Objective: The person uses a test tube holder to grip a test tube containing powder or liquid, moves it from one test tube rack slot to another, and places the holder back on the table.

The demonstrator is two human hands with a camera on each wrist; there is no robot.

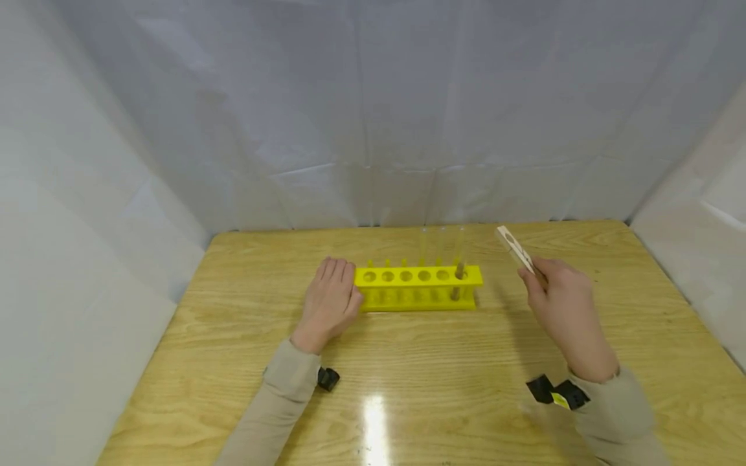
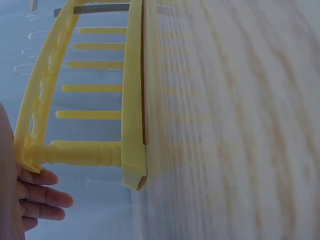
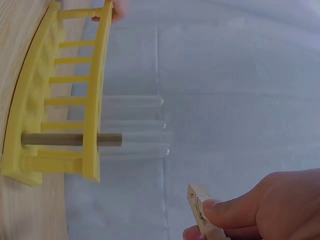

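Note:
A yellow test tube rack stands on the wooden table. My left hand grips its left end, and the left wrist view shows those fingers behind the end post. Well to the right of the rack and raised, my right hand pinches a wooden test tube clamp with a wire spring. The clamp's tip points up and to the left, with nothing in it. Three clear test tubes are upside down on the rack's rear pegs. A grey-brown rod is in the rightmost hole.
The table ends at a pale sheet hung behind the rack. More sheeting closes off both sides. A bright reflection lies on the tabletop near the front.

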